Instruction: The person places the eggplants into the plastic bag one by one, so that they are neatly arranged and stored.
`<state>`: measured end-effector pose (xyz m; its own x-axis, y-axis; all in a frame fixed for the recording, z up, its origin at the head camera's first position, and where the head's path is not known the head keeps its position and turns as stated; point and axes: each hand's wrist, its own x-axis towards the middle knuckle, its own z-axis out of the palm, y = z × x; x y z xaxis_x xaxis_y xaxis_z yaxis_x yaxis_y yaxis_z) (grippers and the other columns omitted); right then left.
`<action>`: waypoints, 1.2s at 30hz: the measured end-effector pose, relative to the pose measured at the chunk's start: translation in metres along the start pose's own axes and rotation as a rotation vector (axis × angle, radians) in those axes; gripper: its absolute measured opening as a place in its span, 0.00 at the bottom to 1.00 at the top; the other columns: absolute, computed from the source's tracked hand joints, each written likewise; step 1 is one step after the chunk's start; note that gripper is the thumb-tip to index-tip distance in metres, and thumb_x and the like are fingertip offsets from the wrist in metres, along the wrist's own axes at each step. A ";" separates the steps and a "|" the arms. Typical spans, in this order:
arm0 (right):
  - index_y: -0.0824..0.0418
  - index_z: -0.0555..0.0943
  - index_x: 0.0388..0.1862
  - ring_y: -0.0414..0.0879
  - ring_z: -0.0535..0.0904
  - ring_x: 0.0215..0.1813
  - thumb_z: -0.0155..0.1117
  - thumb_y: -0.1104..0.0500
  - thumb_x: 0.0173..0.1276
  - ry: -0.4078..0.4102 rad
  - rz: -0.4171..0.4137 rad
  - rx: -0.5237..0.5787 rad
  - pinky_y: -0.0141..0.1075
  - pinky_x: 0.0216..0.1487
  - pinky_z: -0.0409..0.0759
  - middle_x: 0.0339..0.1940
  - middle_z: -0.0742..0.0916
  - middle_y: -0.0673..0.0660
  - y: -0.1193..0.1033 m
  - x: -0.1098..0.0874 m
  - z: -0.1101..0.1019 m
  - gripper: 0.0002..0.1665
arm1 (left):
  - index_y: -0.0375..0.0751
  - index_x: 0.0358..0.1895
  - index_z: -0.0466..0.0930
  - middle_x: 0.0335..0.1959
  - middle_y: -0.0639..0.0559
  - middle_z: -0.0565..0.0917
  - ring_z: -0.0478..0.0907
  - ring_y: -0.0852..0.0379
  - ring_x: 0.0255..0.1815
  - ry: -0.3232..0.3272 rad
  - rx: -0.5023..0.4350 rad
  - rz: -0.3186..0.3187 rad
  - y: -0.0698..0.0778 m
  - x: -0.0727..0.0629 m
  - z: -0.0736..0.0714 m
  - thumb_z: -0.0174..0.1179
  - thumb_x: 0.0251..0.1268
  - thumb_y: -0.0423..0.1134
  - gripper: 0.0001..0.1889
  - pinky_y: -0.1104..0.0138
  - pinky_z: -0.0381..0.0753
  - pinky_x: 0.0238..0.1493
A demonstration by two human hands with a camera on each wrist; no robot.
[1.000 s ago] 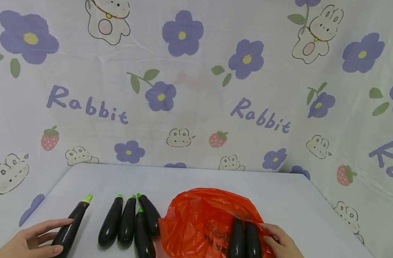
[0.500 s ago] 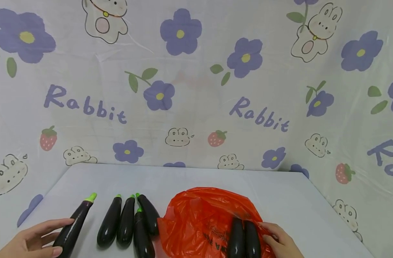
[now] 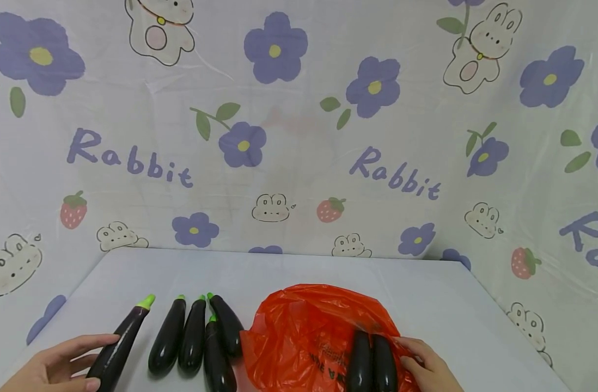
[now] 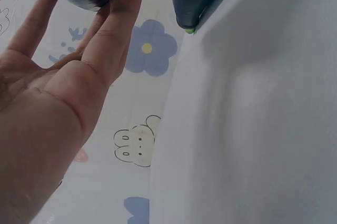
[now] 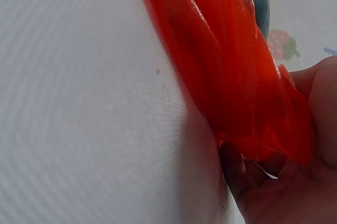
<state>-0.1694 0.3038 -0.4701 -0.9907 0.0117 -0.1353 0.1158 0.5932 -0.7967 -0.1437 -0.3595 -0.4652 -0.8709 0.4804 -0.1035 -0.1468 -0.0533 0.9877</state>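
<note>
1. Shifted slightly rightward since the earlier frame are the left hand [image 3: 49, 362] and its held eggplant [image 3: 122, 348], now nearer the loose eggplants; the red bag is kept in place.
2. White table [image 3: 475, 316] is backed by a patterned curtain [image 3: 299, 109].
3. Red bag [image 3: 299, 332] is spread at front centre, its right edge pinched between the thumb and fingers of the right hand [image 3: 428, 365].
4. Four loose eggplants [image 3: 193, 337] are laid between the left hand and the bag, stems pointed away.
5. Held eggplant is gripped by the left hand's curled thumb and fingers; its long axis is slanted, green stem pointed away and rightward.
6. Two eggplants [image 3: 360, 362] are placed side by side within the bag's outline.
</note>
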 end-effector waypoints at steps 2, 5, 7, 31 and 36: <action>0.64 0.76 0.64 0.58 0.74 0.59 0.57 0.64 0.72 0.000 -0.004 -0.001 0.58 0.57 0.74 0.60 0.78 0.61 0.001 0.000 0.000 0.22 | 0.56 0.70 0.70 0.59 0.78 0.71 0.75 0.67 0.56 -0.010 -0.008 0.003 0.001 0.000 0.001 0.49 0.73 0.24 0.28 0.49 0.78 0.54; 0.64 0.77 0.63 0.58 0.73 0.59 0.57 0.65 0.72 0.000 -0.013 -0.006 0.58 0.57 0.74 0.60 0.78 0.61 0.002 0.000 -0.001 0.21 | 0.56 0.70 0.70 0.60 0.77 0.72 0.75 0.67 0.57 -0.027 -0.023 0.008 0.001 0.001 0.002 0.48 0.73 0.24 0.28 0.50 0.78 0.54; 0.64 0.77 0.63 0.58 0.73 0.59 0.57 0.65 0.72 0.001 -0.018 -0.011 0.58 0.57 0.74 0.60 0.78 0.61 0.002 0.000 -0.001 0.21 | 0.55 0.70 0.70 0.60 0.76 0.72 0.74 0.66 0.57 -0.038 -0.032 0.013 0.002 0.002 0.003 0.48 0.73 0.24 0.28 0.50 0.77 0.55; 0.65 0.76 0.64 0.60 0.72 0.61 0.56 0.66 0.72 -0.012 -0.030 -0.011 0.58 0.58 0.73 0.60 0.78 0.62 0.001 0.000 -0.002 0.21 | 0.55 0.70 0.70 0.64 0.69 0.72 0.73 0.61 0.62 -0.174 -0.077 0.075 0.000 0.009 0.008 0.44 0.72 0.19 0.31 0.52 0.77 0.55; 0.67 0.75 0.64 0.60 0.73 0.61 0.56 0.66 0.73 -0.025 -0.043 -0.001 0.57 0.58 0.74 0.60 0.77 0.63 0.002 0.001 -0.002 0.21 | 0.52 0.71 0.68 0.65 0.70 0.71 0.71 0.60 0.64 -0.234 -0.140 0.051 -0.001 0.010 0.007 0.41 0.73 0.19 0.31 0.51 0.74 0.58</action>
<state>-0.1707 0.3070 -0.4711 -0.9927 -0.0340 -0.1159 0.0733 0.5932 -0.8017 -0.1483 -0.3484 -0.4667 -0.7490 0.6625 -0.0083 -0.1835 -0.1954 0.9634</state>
